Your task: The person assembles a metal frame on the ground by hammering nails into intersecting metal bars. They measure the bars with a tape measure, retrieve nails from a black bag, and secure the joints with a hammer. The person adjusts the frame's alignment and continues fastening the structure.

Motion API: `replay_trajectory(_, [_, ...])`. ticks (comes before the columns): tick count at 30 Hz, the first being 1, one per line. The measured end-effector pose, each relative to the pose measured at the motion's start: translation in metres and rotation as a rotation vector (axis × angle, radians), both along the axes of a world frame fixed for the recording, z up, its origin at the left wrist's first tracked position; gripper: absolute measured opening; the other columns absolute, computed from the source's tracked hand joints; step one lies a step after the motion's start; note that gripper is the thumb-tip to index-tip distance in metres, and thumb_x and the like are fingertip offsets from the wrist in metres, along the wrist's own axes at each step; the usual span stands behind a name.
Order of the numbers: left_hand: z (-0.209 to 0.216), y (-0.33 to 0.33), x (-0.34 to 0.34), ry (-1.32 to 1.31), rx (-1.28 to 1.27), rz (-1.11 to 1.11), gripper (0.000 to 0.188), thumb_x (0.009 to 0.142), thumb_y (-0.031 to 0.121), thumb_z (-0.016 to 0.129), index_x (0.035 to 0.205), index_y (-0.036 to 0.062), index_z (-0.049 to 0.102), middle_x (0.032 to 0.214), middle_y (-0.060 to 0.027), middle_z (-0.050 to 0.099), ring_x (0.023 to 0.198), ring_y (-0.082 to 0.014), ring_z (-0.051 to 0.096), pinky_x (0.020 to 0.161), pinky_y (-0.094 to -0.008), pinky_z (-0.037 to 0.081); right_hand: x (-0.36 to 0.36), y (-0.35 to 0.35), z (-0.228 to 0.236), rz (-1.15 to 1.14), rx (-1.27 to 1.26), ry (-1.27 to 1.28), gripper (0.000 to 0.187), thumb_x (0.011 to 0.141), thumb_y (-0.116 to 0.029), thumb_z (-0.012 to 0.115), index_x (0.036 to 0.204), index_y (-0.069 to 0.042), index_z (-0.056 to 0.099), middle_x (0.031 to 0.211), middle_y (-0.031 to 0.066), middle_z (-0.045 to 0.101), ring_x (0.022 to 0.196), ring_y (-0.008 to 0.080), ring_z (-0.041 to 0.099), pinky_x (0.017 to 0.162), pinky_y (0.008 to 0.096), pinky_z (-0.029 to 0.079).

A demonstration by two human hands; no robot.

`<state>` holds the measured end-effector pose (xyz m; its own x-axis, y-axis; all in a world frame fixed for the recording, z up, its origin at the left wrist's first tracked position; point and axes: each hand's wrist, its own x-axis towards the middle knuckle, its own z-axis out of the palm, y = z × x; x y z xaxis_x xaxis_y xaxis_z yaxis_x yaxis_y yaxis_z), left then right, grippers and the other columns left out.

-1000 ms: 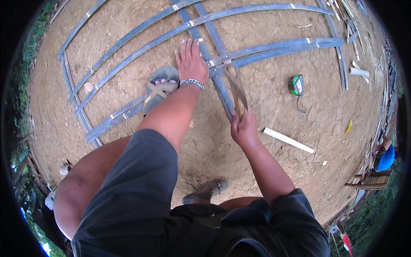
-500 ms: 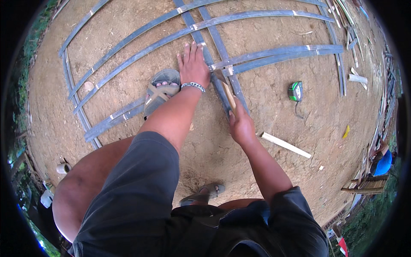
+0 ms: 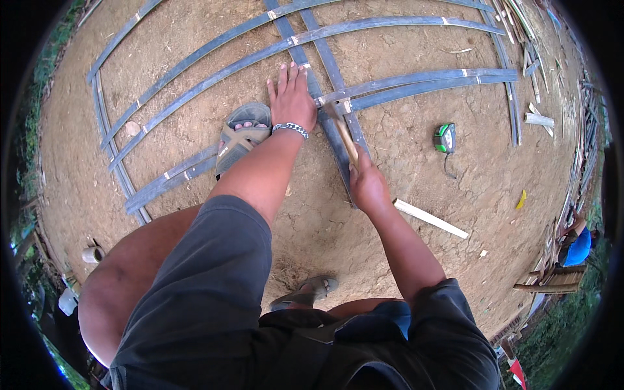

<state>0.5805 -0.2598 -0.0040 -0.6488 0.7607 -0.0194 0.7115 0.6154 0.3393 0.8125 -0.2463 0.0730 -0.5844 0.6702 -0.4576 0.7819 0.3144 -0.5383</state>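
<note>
My left hand (image 3: 292, 101), with a chain bracelet at the wrist, lies flat with its fingers spread. Its edge rests against a dark grey slat (image 3: 317, 84) of a lattice on the ground. Closed around a wooden-handled tool (image 3: 348, 138), my right hand (image 3: 370, 188) is over the lower end of the paired slats. The tool's dark end is at the crossing where a long cross slat (image 3: 422, 85) meets the upright ones; blur hides its exact shape. Pale marks show at several of the crossings.
A green and black tape measure (image 3: 444, 139) lies on the bare earth to the right. Below it is a pale wood strip (image 3: 430, 218). My sandalled foot (image 3: 245, 136) stands beside the left hand. At the far right another person in blue (image 3: 576, 248) is near wooden pieces.
The tool's dark end has shifted slightly and turned in my right hand, staying near the slat crossing. My left hand keeps its place on the slat. The whole view has drifted slightly.
</note>
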Motion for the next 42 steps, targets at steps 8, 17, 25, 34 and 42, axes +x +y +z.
replay_trajectory(8, [-0.002,0.002,-0.001,0.013,0.018,-0.005,0.058,0.094,0.014,0.050,0.151,0.0071,0.045,0.165,-0.0122,0.035,0.157,-0.0300,0.021,0.127,-0.0567,0.012,0.014,-0.007,-0.010,0.092,0.312,0.523,0.058,0.096,-0.010,0.060,0.151,-0.010,0.041,0.124,0.0314,0.063,0.108,0.0503,0.064,0.091,0.0541,0.053])
replay_trajectory(17, [-0.001,-0.001,0.000,0.010,0.057,-0.006,0.058,0.093,0.013,0.050,0.151,0.0069,0.046,0.165,-0.0119,0.035,0.156,-0.0289,0.024,0.127,-0.0562,0.013,0.021,-0.011,-0.026,-0.018,0.287,0.585,0.045,0.099,-0.015,0.058,0.141,-0.008,0.045,0.116,0.0325,0.065,0.103,0.0506,0.065,0.088,0.0550,0.053])
replay_trajectory(25, [-0.003,-0.005,0.002,0.017,-0.022,0.001,0.050,0.102,0.017,0.041,0.151,0.0079,0.046,0.166,-0.0103,0.034,0.157,-0.0278,0.023,0.127,-0.0536,0.015,0.055,-0.010,0.011,-0.052,-0.024,-0.018,0.050,0.098,-0.013,0.060,0.144,-0.007,0.043,0.115,0.0323,0.066,0.104,0.0511,0.064,0.090,0.0567,0.051])
replay_trajectory(34, [0.034,-0.005,-0.060,-0.304,-0.126,-0.103,0.060,0.103,0.022,0.048,0.158,0.0042,0.032,0.164,-0.0205,0.034,0.152,-0.0384,0.030,0.126,-0.0485,0.023,0.226,0.015,0.008,-0.127,0.220,-0.211,0.057,0.097,-0.010,0.058,0.151,-0.013,0.039,0.122,0.0244,0.058,0.107,0.0472,0.061,0.088,0.0547,0.053])
replay_trajectory(42, [0.296,-0.072,-0.129,0.042,-0.715,-0.497,0.068,0.098,0.041,0.063,0.152,0.0046,0.045,0.147,-0.0275,0.053,0.137,-0.0416,0.051,0.117,-0.0433,0.039,0.321,0.011,0.011,-0.286,0.215,-0.399,0.068,0.090,-0.001,0.057,0.154,-0.012,0.037,0.127,0.0263,0.057,0.115,0.0448,0.062,0.096,0.0505,0.054])
